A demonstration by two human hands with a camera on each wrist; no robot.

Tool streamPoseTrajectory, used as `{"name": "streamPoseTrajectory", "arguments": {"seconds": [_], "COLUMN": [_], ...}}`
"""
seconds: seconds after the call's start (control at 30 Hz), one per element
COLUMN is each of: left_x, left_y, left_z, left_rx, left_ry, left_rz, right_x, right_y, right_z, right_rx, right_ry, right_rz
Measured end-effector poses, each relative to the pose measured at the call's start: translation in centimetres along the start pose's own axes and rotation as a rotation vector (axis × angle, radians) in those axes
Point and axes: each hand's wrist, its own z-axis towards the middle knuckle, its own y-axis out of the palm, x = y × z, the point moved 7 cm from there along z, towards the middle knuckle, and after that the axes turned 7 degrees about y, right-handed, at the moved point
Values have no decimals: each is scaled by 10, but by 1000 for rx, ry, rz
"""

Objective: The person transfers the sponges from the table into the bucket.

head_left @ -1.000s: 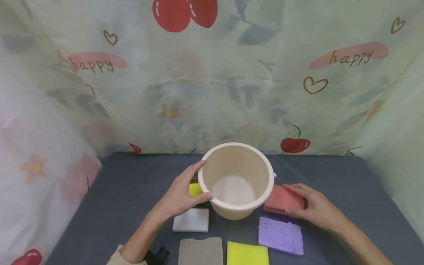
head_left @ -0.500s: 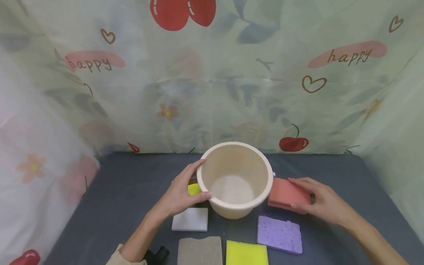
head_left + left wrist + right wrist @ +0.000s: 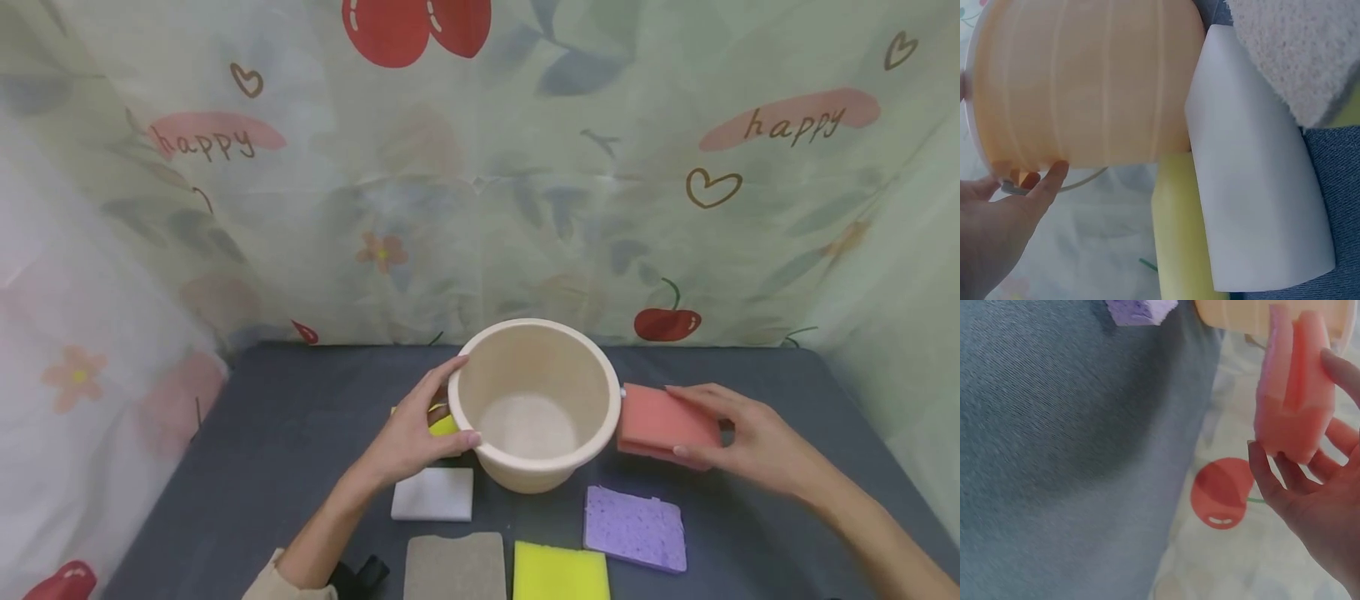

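Observation:
A cream plastic bucket (image 3: 555, 383) stands at the middle of the table, its mouth facing up and toward me. My left hand (image 3: 408, 429) grips its left rim, thumb at the front; the left wrist view shows the fingers near the handle end on the bucket's side (image 3: 1097, 81). To the right of the bucket, my right hand (image 3: 753, 433) holds a thick pink sponge (image 3: 663, 423) by its right end, between thumb and fingers. From the right wrist, a groove shows along this sponge (image 3: 1297, 412), which is raised above the table. Nothing shows inside the bucket.
Before the bucket lie a white sponge (image 3: 432, 495), a grey sponge (image 3: 455, 567), a yellow sponge (image 3: 561, 571) and a purple sponge (image 3: 636, 528). Another yellow piece (image 3: 442, 427) is partly hidden behind my left hand. A patterned curtain (image 3: 480, 250) encloses the dark table (image 3: 300, 417).
My right hand has lifted the pink sponge and moved it up and to the right, beside the bucket's rim. My left hand keeps its place on the rim.

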Motion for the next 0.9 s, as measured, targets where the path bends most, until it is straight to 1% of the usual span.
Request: {"name": "streamPoseTrajectory", "arguments": {"seconds": [0.13, 0.37, 0.5, 0.6, 0.77, 0.9], "left_x": [-1, 1, 3, 4, 4, 5], "left_y": [0, 1, 1, 1, 1, 2], "left_z": [1, 2, 3, 3, 2, 2], "left_rx": [0, -4, -9, -10, -13, -20], "left_ry": [3, 3, 22, 29, 20, 15], "left_rz": [-19, -8, 9, 21, 20, 6], "right_x": [-4, -4, -5, -8, -14, -21], "right_y": [-10, -25, -34, -41, -52, -59], "right_z": [0, -2, -5, -6, -7, -7], "right_rx": [6, 19, 62, 98, 143, 173], "right_ry": [-4, 1, -39, -91, -147, -172], "right_rz": [-20, -47, -50, -48, -62, -71]}}
